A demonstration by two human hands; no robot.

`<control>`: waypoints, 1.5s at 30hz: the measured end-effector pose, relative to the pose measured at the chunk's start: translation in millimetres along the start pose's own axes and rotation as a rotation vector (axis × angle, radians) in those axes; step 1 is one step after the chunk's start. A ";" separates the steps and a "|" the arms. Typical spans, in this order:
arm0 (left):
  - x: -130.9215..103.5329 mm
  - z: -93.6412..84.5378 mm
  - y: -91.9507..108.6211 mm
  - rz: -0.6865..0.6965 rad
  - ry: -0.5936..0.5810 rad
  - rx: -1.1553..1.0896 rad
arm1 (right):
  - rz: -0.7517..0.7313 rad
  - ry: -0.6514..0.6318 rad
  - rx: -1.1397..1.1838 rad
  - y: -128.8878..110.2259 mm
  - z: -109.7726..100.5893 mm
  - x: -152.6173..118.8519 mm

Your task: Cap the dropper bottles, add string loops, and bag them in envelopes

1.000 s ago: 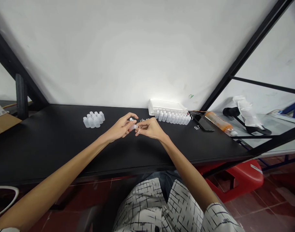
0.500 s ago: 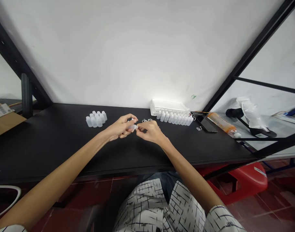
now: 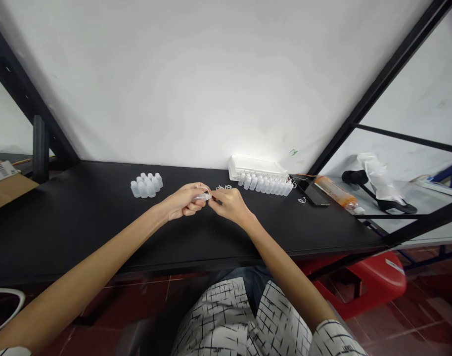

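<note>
One small translucent bottle [image 3: 201, 197] is held nearly horizontal above the middle of the desk [image 3: 211, 240]. The left hand [image 3: 184, 201] is closed around it. The right hand [image 3: 229, 203] has its fingers drawn together at the bottle's right end; whether they grip anything cannot be told. White loops [image 3: 228, 187] lie just beyond. A bottle cluster [image 3: 147, 186] stands left; a bottle row [image 3: 265, 185] stands right, near a white stack [image 3: 253, 165].

Tabletop [image 3: 211, 240] free btwn arms [image 3: 111, 252], btl cluster [image 3: 147, 186] blocks L, btl row [image 3: 263, 184] R
</note>
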State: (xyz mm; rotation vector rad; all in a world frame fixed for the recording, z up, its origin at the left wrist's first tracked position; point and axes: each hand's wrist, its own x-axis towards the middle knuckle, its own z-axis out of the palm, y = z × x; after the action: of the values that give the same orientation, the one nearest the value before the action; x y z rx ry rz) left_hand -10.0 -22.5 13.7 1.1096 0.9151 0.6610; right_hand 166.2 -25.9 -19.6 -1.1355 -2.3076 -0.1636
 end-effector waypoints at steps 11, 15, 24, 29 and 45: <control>2.3 -11.6 0.3 0.230 0.051 -0.140 | 0.209 0.095 0.065 15.7 -3.7 0.4; 0.3 -17.5 5.2 0.426 0.169 -0.138 | 0.264 0.063 0.041 16.6 -4.7 2.3; 4.0 -27.8 7.1 0.518 0.270 -0.124 | 0.267 -0.170 -0.027 3.3 7.8 35.6; -0.9 -22.6 7.1 0.534 0.245 -0.054 | 0.258 -0.273 -0.144 -5.7 28.8 44.6; 6.1 -22.1 -2.5 0.485 0.042 0.066 | 0.439 0.004 0.915 11.8 -8.0 29.0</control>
State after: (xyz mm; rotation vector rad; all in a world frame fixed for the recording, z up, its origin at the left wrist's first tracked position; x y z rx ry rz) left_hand -26.3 -8.1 6.0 1.3976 0.7081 1.0582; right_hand 164.5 -1.0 0.9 -1.0625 -1.7088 0.9459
